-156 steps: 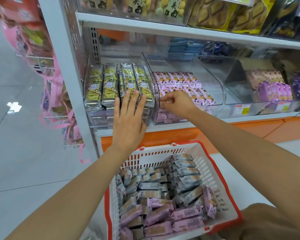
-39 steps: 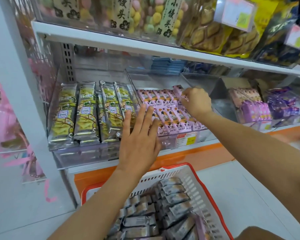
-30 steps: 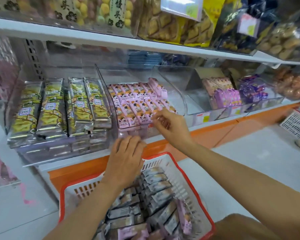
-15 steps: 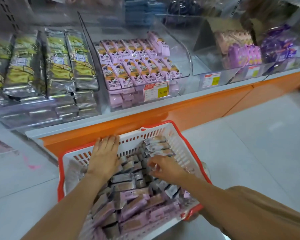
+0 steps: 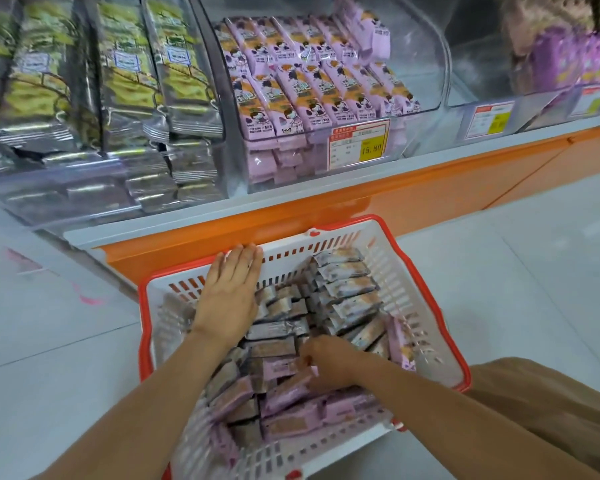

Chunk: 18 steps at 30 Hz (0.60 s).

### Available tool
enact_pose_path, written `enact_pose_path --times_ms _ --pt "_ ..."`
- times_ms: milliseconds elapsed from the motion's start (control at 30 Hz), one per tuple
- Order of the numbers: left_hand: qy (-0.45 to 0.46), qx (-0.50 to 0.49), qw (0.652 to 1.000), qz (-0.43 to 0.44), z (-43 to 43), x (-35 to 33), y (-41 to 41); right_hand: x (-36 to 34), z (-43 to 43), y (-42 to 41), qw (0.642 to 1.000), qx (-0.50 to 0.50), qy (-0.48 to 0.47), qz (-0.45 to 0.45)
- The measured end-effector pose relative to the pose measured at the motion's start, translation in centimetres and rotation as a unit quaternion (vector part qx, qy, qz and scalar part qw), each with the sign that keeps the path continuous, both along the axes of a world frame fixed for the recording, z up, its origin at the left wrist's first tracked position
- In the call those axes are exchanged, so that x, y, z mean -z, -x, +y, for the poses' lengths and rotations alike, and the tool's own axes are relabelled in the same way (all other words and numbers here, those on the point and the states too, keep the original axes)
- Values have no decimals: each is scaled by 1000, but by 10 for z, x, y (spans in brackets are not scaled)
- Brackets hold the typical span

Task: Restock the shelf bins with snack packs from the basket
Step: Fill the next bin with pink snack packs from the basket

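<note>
One white, red-rimmed basket (image 5: 388, 268) sits below the shelf, heaped with grey and purple snack packs (image 5: 284, 393). The left grip (image 5: 227, 296) lies open, flat against the basket's far wall. The right grip (image 5: 329, 365) digs among the purple packs; blur leaves it unclear whether it holds one. Two rows of packs top the middle bin (image 5: 426, 64).

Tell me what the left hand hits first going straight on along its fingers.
The far wall of the basket: the left hand lies flat, fingers pointing at it, tips about at the red rim, contact unclear. Beyond stands the shelf's orange base.
</note>
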<state>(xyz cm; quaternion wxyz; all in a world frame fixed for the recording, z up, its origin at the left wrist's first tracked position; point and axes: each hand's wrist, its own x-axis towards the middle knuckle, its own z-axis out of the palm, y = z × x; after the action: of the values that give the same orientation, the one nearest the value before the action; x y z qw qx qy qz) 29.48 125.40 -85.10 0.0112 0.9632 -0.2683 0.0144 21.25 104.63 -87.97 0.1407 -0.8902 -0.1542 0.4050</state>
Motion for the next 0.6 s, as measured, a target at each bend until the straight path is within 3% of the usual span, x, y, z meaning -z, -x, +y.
enact_pose_path --times_ms 200,267,367,433,600 --pt "68 0 997 38 -7 -11 2 -38 -17 -19 985 124 -109 -55" --pt "125 29 988 86 -14 -21 5 -62 -25 -26 970 174 -144 -92" --pt "243 52 940 233 -29 -45 10 -103 -32 -34 931 251 -216 -155" --pt "300 44 909 287 -37 -58 15 -127 -35 -38 896 299 -272 -183" --pt "432 -13 857 281 -53 -88 20 -173 -36 -37 832 350 -368 -224"
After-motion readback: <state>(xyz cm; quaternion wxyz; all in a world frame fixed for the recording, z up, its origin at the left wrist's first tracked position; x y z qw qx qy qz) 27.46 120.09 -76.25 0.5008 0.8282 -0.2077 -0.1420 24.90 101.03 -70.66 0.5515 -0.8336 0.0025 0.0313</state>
